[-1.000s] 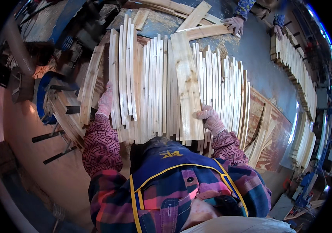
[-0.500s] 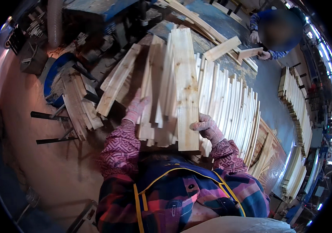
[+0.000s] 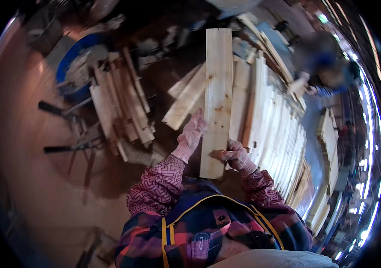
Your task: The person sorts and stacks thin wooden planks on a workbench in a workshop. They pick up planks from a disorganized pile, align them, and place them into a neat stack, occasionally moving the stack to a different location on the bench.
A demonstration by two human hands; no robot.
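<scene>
A long, flat wooden board (image 3: 218,94) with several knots stands out lengthwise before me. My right hand (image 3: 238,157), in a pale work glove, is closed on its near right edge, with the thumb over the face. Beside the board's left edge is my gloved left hand (image 3: 193,133), its fingers stretched forward and nothing visible in them; whether they touch the edge, I cannot tell. Under and left of the board lies a shorter wooden piece (image 3: 185,103). A row of narrow wooden strips (image 3: 277,134) fills the right side, next to my right hand.
At the left, a stack of wooden strips (image 3: 121,100) rests on a stand with dark bars (image 3: 59,148). Behind it is a blue tub (image 3: 68,64) holding pale shavings. Another person (image 3: 317,58) works at the far right, near another stack of wood (image 3: 329,138).
The view has swung left. My left hand has moved right, from the loose boards to beside the held board. My right hand keeps its hold on that board.
</scene>
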